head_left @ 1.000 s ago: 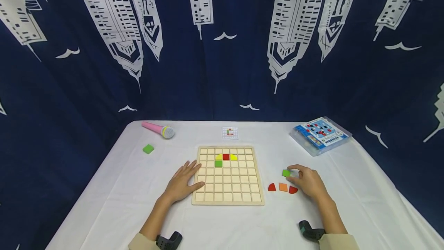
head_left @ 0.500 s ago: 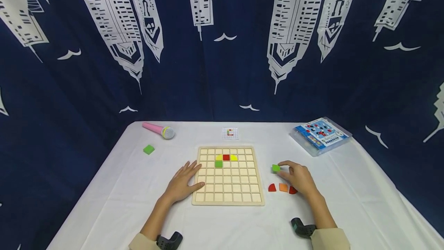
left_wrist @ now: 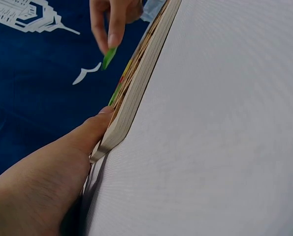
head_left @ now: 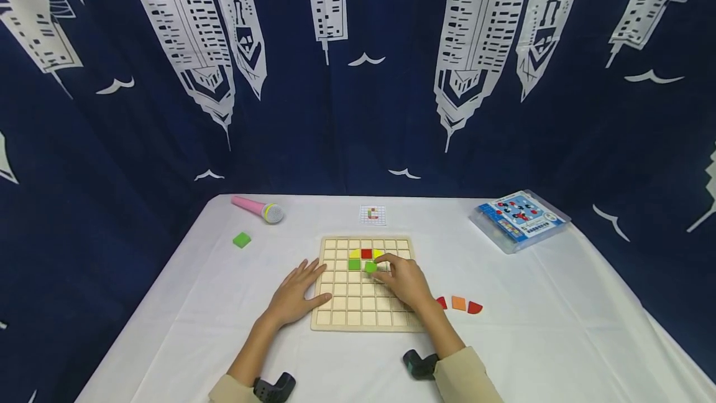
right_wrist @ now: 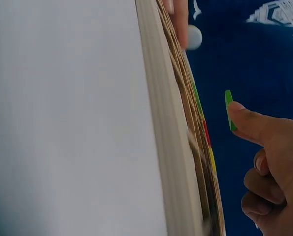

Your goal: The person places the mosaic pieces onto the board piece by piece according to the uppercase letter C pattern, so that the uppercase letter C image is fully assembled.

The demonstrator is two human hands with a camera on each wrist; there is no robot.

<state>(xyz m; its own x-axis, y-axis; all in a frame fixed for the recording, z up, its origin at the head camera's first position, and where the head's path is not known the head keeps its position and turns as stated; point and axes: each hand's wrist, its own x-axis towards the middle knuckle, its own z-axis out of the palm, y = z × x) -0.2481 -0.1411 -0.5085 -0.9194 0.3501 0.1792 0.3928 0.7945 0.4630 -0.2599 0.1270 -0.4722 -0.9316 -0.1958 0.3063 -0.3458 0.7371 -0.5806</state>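
Evidently, the right hand pinched a green tile above the wooden grid board (clear of it in both wrist views), near a green square set in it, while the left hand lay spread on the board's left edge.

I can't read any word, number or brand here. Right of centre in the head view, the label on my plastic case has print too small to make out; the little card just below centre shows a tiny coloured figure on a grid.
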